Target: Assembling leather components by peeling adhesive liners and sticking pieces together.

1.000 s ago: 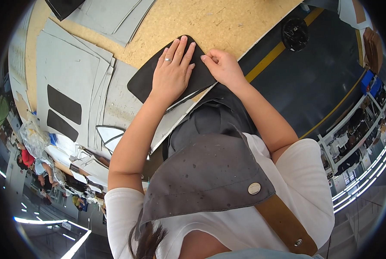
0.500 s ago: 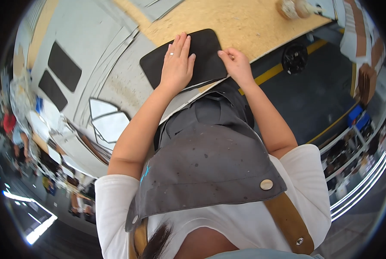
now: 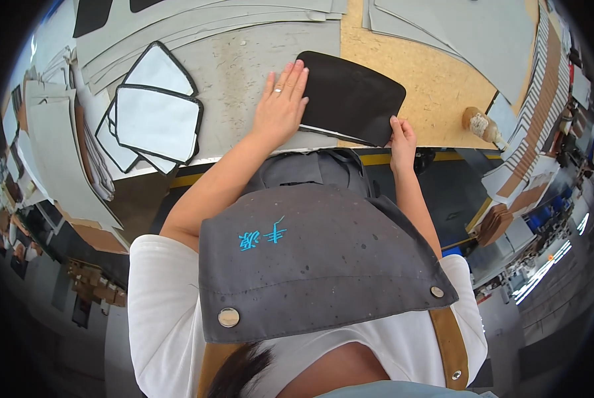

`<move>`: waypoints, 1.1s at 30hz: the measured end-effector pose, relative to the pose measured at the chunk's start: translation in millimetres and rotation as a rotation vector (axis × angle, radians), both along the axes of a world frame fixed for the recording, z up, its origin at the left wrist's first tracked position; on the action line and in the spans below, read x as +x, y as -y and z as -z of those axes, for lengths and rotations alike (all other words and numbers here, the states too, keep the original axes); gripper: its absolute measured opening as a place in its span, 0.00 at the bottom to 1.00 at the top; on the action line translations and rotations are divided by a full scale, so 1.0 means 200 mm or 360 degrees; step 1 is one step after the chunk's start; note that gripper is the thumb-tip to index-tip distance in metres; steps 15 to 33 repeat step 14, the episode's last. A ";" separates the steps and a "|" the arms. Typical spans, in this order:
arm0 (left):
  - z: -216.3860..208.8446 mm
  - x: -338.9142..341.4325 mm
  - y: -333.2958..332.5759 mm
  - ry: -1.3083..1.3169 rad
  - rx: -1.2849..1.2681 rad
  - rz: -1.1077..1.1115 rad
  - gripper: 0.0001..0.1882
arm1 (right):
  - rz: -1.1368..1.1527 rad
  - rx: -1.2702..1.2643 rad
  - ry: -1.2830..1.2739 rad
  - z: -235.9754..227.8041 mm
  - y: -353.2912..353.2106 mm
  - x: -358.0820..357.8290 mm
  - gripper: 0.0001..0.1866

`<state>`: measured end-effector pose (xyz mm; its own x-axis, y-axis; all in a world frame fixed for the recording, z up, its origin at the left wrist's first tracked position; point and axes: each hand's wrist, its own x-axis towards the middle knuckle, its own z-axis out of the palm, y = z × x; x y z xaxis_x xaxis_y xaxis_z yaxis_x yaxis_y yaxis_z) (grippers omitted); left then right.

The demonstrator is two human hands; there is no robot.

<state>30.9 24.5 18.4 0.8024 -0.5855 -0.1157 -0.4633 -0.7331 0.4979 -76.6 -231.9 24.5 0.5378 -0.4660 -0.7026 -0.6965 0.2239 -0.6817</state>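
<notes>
The left hand point(image 3: 280, 106) lay flat and open, fingers spread, a ring on one finger, with its fingertips pressing the left edge of a black rounded panel point(image 3: 353, 96). The right hand point(image 3: 401, 139) pinched the panel's lower right corner between thumb and fingers, closed on that edge. The panel lay between the two hands on the workbench point(image 3: 237, 73), partly on the grey sheet and partly on the bare chipboard point(image 3: 436, 86), near the bench's front edge. A thin pale layer showed under its near edge.

To the left of the left hand, well apart, sat a small stack of grey panels with black borders point(image 3: 154, 119). Larger grey cut sheets point(image 3: 197, 20) lay fanned along the far side of the bench. A brownish lump-like object point(image 3: 477, 123) rested near the bench's right edge.
</notes>
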 end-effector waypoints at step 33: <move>-0.52 0.48 0.16 0.0267 -0.0722 0.0151 0.23 | -0.1258 -0.1744 0.0983 -0.64 -0.17 0.48 0.05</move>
